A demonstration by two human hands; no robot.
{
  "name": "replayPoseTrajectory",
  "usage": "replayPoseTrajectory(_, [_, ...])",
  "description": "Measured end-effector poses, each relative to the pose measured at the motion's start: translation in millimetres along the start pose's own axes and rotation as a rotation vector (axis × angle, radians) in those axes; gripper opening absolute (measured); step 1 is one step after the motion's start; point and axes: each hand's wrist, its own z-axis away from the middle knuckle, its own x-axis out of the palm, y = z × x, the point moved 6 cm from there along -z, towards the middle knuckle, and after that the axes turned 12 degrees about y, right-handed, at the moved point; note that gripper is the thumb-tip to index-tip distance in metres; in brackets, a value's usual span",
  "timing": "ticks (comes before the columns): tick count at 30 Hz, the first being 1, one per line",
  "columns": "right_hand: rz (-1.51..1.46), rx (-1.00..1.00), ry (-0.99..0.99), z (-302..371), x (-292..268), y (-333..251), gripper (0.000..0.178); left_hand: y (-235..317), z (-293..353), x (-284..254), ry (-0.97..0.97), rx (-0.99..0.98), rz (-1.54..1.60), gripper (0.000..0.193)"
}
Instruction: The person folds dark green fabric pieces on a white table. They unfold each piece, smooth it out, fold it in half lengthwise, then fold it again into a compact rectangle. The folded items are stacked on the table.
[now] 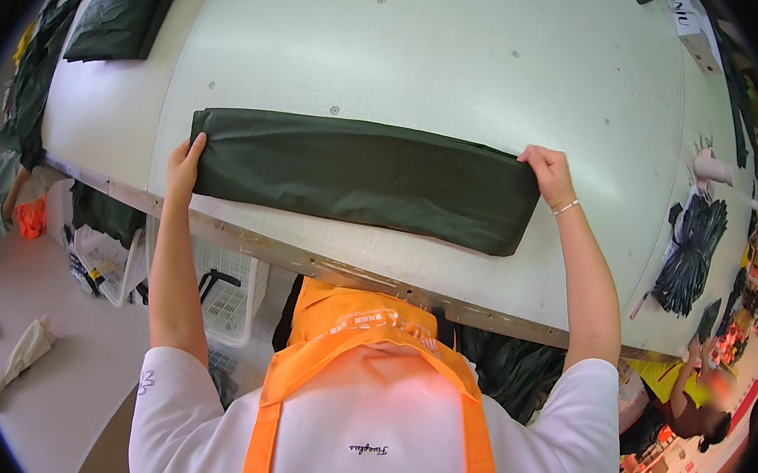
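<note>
A long folded piece of dark green fabric (362, 176) lies flat across the near part of the pale table (447, 71). My left hand (185, 164) grips its left end, thumb on top and fingers hidden beneath or behind the edge. At the far right corner, my right hand (550, 174) pinches the upper edge between thumb and fingers. The cloth stretches between both hands, with light wrinkles along its surface.
A stack of folded dark green fabric (128, 12) sits at the far left. On the right lie a bundle of black strips (691, 250), a white roll (712, 167) and a white box (693, 31). White plastic baskets (228, 291) stand below the table's front edge. Other people work at both sides.
</note>
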Motion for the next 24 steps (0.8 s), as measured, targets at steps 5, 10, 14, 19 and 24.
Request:
replayPoseTrajectory(5, [0.467,-0.055,0.074,1.3,18.0,39.5,0.043,5.2,3.5,6.2,-0.016,-0.026,0.037,0.037])
replayPoseTrajectory(10, [0.888,-0.163,0.119,4.4,28.2,25.9,0.029,17.8,4.0,-6.0,0.09,0.219,-0.355,0.041])
replayPoseTrajectory(14, [0.774,-0.445,0.139,51.0,34.3,-17.0,0.05,105.8,65.6,2.5,0.441,0.97,-0.457,0.047])
replayPoseTrajectory(19, [0.809,-0.406,-0.038,70.1,76.8,-6.8,0.059,46.0,47.4,53.0,0.09,0.897,-0.918,0.057])
replayPoseTrajectory(24, [0.545,-0.247,0.046,53.8,58.8,5.5,0.05,85.9,13.6,54.9,0.23,0.965,-1.29,0.055])
